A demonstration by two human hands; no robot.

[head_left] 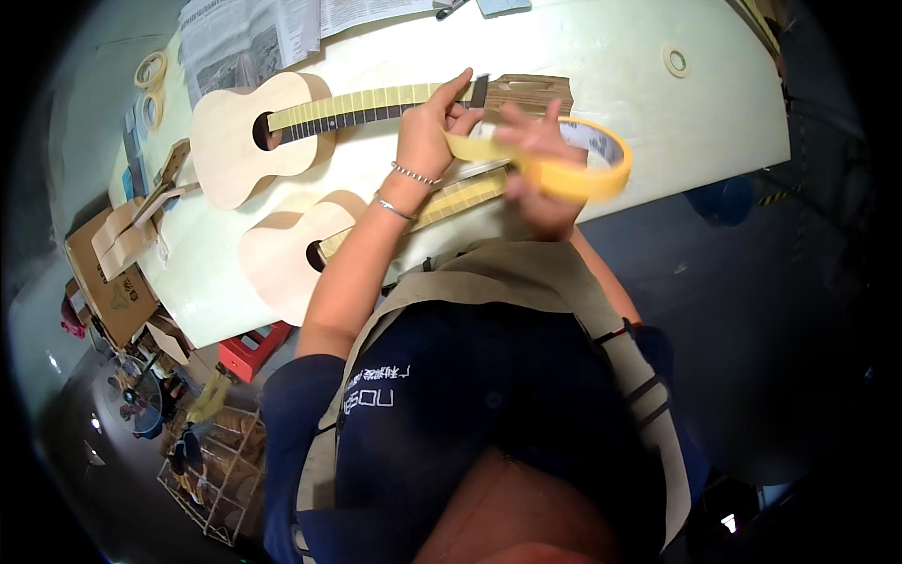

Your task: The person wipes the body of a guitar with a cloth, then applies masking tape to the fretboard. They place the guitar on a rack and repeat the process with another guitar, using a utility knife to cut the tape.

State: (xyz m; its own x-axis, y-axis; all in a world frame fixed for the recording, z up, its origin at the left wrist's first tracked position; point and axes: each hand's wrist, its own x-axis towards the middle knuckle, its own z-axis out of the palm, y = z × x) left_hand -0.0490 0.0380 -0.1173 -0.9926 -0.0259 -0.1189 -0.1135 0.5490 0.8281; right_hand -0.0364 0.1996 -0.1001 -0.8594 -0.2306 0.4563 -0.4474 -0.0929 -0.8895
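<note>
A pale, unfinished small guitar [229, 141] lies across the table, its neck pointing right to a brown headstock [531, 90]. Yellow masking tape [362, 101] runs lengthwise along part of its dark fretboard. At the upper end of that neck, my left hand [427, 136] has its fingers closed on the loose end of a tape strip [470, 148]. The strip leads to a yellow masking tape roll [601, 179] in my right hand [540, 150], which is smeared by motion with some fingers stretched out. A second pale guitar [277, 254] lies nearer me, partly behind my left forearm.
Newspaper [249, 47] covers part of the table's far left. Tape rolls [150, 70] sit at the left edge, and another small roll [676, 61] lies far right. Wooden guitar parts [132, 230] and a cardboard box [108, 282] are at the left, above a red object [252, 350].
</note>
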